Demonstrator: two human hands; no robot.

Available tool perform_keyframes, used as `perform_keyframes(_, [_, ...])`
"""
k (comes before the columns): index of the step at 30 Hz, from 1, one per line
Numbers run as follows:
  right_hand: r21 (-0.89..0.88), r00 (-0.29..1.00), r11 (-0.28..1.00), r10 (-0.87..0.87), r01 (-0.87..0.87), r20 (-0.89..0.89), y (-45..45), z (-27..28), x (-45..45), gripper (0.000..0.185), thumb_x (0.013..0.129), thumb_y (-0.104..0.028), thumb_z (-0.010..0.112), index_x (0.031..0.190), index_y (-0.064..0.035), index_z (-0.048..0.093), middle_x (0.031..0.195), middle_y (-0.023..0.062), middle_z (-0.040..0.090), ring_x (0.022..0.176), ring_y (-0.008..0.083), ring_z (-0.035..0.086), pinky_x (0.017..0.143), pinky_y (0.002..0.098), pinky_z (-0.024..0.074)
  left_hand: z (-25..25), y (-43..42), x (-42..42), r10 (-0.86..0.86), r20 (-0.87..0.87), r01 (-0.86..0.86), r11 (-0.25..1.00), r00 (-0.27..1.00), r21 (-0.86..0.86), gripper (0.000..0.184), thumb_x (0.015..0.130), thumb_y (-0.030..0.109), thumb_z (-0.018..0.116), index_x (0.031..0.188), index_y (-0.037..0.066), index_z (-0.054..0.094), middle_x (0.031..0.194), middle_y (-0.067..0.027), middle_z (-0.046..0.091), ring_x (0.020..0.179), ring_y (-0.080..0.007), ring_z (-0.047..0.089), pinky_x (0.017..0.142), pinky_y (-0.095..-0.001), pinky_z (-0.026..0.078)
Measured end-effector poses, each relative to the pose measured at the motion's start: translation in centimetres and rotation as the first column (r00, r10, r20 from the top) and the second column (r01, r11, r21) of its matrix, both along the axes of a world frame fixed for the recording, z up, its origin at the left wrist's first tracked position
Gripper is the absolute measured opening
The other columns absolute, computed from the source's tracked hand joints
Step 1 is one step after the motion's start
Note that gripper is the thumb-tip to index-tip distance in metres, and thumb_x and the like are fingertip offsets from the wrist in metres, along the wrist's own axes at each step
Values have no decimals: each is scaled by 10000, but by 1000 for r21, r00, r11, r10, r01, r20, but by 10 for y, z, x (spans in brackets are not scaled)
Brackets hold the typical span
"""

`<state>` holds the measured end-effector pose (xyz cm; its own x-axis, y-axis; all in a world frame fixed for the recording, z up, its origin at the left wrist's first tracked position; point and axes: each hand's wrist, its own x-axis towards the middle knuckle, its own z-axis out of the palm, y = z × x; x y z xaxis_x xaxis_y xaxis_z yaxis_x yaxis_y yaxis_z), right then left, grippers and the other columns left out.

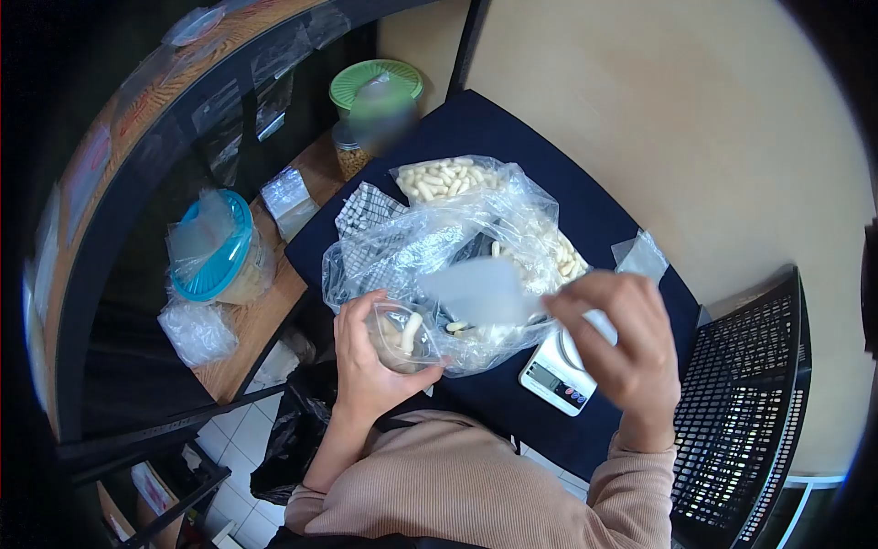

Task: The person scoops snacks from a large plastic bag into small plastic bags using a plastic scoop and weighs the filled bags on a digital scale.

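My left hand is wrapped round a small clear plastic bag with a few pale finger-shaped snacks in it. My right hand is closed on a translucent white scoop, which is blurred and held to the right of the small bag. Beneath the scoop lies a large clear plastic bag, its mouth spread wide, with more of the pale snacks inside. A white digital scale sits on the dark cloth, partly hidden under my right hand.
At the back of the dark-covered table is a filled bag of snacks. A checked cloth lies left. A black basket stands right. The wooden shelf holds a blue-lidded tub and a green-lidded tub.
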<state>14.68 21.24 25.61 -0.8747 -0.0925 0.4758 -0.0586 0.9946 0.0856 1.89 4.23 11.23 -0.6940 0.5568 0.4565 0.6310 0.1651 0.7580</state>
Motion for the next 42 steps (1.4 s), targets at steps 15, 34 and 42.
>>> perform_keyframes(15, [341,923,938,-180,57,341,63,-108,-51,83,653,-82,562,717,-73,613,703,14,544,797,155,480,716,266,366,-32,-40,-22,-511,388,456,859,767,232,989,436,262,845,1213,20,283,979,-117,462,887,-183,482,796,-310,392])
perform_keyframes(34, [-502,823,864,248,51,511,69,-140,-59,115,671,-146,649,742,-55,645,683,50,613,720,220,551,693,330,403,-30,-44,-24,-442,358,443,892,823,84,982,436,256,847,1210,10,295,996,-125,476,934,-205,485,827,-323,388])
perform_keyframes(42, [-734,939,664,146,141,313,87,-128,-39,139,698,-133,654,770,-15,644,719,85,622,641,183,547,565,288,405,-13,-32,-20,-235,218,264,957,947,-117,938,446,248,832,1199,-8,335,1026,-130,473,935,-211,492,844,-340,390])
